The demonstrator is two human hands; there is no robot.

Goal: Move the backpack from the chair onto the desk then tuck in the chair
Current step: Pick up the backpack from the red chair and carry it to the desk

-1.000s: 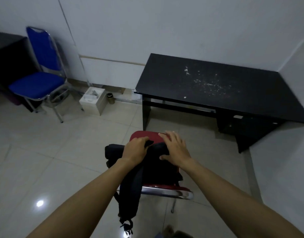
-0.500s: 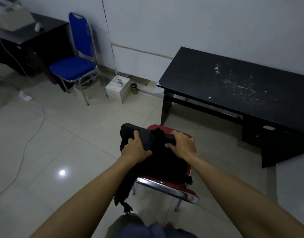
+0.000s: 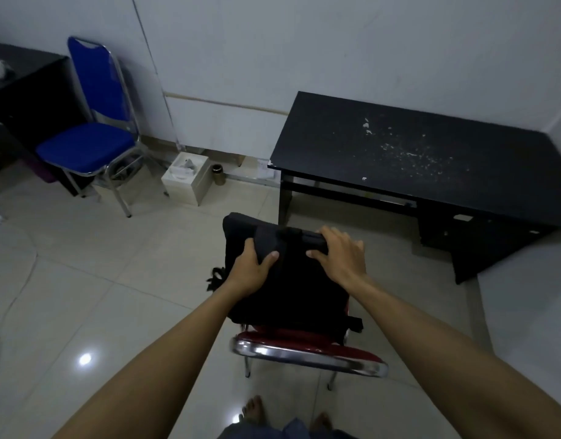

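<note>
Our left hand (image 3: 252, 269) clamps the black backpack (image 3: 285, 286) at its top edge; our right hand (image 3: 341, 253) curls over that edge. It stands on the red chair (image 3: 307, 350); the black worktop (image 3: 415, 156) lies well apart.

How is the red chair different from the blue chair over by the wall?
The red chair carries the black backpack; the blue chair has a bare seat. The red chair stands in open floor near the desk; the blue chair sits against the wall. Both have shiny metal frames.

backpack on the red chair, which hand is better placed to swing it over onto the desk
Probably the right hand: it grips the backpack top on the side nearer the black desk, which stands ahead to the right. The left hand holds the far side and can support.
</note>
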